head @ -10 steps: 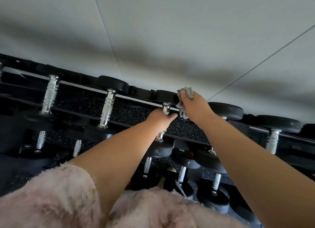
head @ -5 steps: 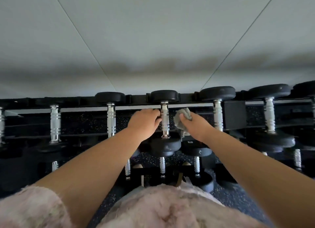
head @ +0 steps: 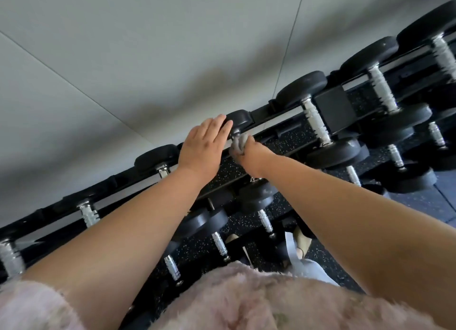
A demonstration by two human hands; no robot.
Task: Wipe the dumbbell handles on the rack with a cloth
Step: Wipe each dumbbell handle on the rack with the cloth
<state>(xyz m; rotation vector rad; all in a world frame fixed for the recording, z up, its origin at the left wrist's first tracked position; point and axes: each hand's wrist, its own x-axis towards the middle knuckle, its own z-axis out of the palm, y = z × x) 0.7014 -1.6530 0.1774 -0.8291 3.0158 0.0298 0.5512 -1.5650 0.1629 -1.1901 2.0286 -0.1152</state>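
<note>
A black rack holds rows of black dumbbells with chrome handles, slanting across the head view from lower left to upper right. My right hand grips a crumpled grey cloth wrapped round the chrome handle of a top-row dumbbell. My left hand lies flat with straight fingers, its fingertips touching that dumbbell's far black head. Most of the handle is hidden by the cloth and hands.
More dumbbells sit to the right and left on the top row, with smaller ones on lower rows. A grey wall rises just behind the rack. Speckled black floor lies below. My fluffy pink top fills the bottom.
The view has tilted so the rack now slants. My left hand moved from beside the handle up onto the dumbbell's far head. My right hand brought the cloth onto the handle.
</note>
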